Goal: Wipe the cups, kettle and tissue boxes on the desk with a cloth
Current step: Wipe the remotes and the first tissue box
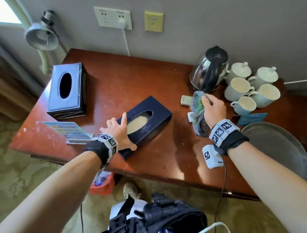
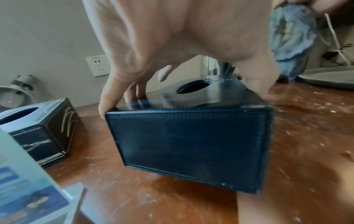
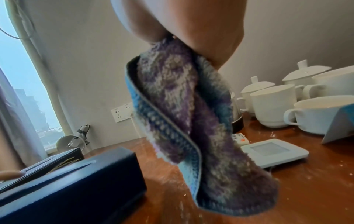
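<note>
Two hands show from the head view: our left hand [image 1: 118,129] spans the near end of the flat tissue box [image 1: 150,116], thumb and fingers clamping its sides; its long axis runs diagonally toward the kettle [image 1: 208,69]. Our right hand [image 1: 213,109] clutches the cloth [image 1: 197,109] above the desk [image 1: 125,77]. Left wrist: fingers [image 2: 107,103] grip the box edge. Right wrist: the cloth hangs from our fist, cups [image 3: 272,106] behind.
</note>
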Demonstrator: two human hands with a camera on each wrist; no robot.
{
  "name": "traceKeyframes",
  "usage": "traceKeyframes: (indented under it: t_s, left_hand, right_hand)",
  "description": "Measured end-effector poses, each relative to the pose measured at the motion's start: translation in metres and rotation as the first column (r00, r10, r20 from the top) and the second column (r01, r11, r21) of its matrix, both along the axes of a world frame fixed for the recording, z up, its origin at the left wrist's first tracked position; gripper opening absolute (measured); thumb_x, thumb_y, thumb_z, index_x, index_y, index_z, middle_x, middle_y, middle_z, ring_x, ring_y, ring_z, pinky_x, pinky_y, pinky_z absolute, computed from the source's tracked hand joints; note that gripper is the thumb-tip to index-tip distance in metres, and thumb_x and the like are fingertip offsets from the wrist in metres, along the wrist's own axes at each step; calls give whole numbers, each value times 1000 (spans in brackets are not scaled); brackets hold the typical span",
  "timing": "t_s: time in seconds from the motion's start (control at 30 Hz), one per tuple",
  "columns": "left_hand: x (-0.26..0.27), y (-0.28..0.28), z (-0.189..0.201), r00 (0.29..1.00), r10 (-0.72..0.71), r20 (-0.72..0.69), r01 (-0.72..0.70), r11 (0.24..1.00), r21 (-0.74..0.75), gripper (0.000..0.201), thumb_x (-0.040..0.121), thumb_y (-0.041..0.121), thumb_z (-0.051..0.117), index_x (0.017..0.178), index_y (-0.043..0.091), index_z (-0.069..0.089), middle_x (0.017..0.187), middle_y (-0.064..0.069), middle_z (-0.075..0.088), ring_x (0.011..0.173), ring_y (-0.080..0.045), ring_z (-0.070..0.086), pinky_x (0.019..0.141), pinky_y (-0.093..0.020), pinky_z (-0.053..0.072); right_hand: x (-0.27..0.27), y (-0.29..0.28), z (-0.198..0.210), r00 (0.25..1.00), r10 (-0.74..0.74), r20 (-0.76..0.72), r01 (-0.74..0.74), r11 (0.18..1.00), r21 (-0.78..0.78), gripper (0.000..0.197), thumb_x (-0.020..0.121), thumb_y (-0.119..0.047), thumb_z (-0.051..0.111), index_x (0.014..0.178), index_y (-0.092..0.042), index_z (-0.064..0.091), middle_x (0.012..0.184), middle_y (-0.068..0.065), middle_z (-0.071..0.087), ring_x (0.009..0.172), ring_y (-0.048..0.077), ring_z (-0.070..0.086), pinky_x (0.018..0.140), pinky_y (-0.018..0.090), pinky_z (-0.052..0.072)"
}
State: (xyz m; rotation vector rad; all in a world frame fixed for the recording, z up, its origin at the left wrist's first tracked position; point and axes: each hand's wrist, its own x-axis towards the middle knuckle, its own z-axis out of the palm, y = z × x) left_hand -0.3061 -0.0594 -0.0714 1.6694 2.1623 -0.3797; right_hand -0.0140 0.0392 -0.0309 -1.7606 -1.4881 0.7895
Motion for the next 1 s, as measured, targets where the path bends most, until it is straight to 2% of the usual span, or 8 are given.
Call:
traceKeyframes:
  t_s: [0.1,0.23,0.47,0.57,0.67,0.73,0.87,1.0]
  left_hand:
    - [-8,16,7,988,151,46,-152,988,27,139,51,66,80,154,21,-2,136,-18,35,129,-36,34,97,-52,43]
    - [-1,54,6,934,295,202,-310,950,47,134,50,69,78,152,21,6,135,-22,36,129,-39,32,101,-56,42]
    - [39,138,0,908,317,275,-337,941,27,132,60,74,73,155,26,-4,140,-26,35,131,-41,33,102,-56,39]
    - [57,161,-3,928,284,240,-297,955,19,131,64,80,67,156,24,-7,143,-29,31,132,-43,33,103,-53,37]
    - [76,169,-8,972,195,128,-197,980,5,129,67,84,60,157,19,-5,150,-32,19,132,-45,32,103,-54,41]
    - [82,167,-12,984,139,115,-137,990,-31,128,68,82,63,157,18,-5,157,-32,2,141,-45,22,104,-57,41]
    - [80,159,-19,988,-15,155,28,997,-79,137,66,73,74,156,20,-14,158,-28,-21,150,-42,-4,108,-53,35]
    - [78,161,-23,986,-74,151,81,996,-42,126,76,67,70,156,19,-14,159,-29,-18,150,-42,-1,108,-50,38]
  right_hand:
    - [-14,2,-3,999,32,-21,-33,998,-49,32,101,-26,51,123,-9,67,124,10,66,117,29,57,102,36,43]
    - [-31,10,-5,998,48,-31,-51,994,-92,31,101,-24,50,122,-8,67,119,10,67,112,29,58,93,31,42]
    - [-31,37,-13,1000,17,15,-14,983,-182,35,101,-28,50,128,-10,65,132,6,64,123,25,55,106,31,40]
    - [-22,43,-15,999,-7,34,13,979,-204,36,102,-29,50,129,-10,64,132,6,64,124,26,55,108,36,40]
    - [-11,49,-16,997,-36,74,51,975,-216,34,102,-29,50,127,-12,65,129,7,65,121,28,56,104,34,41]
    - [-7,52,-17,995,-47,94,67,972,-226,34,101,-30,50,127,-13,66,128,8,65,120,30,56,103,35,42]
    - [-11,61,-19,995,-41,90,62,968,-242,33,101,-32,50,124,-16,67,127,9,66,120,32,55,102,36,41]
    - [-22,71,-22,999,-31,39,40,970,-241,33,101,-32,51,126,-16,66,128,6,66,122,27,55,105,32,40]
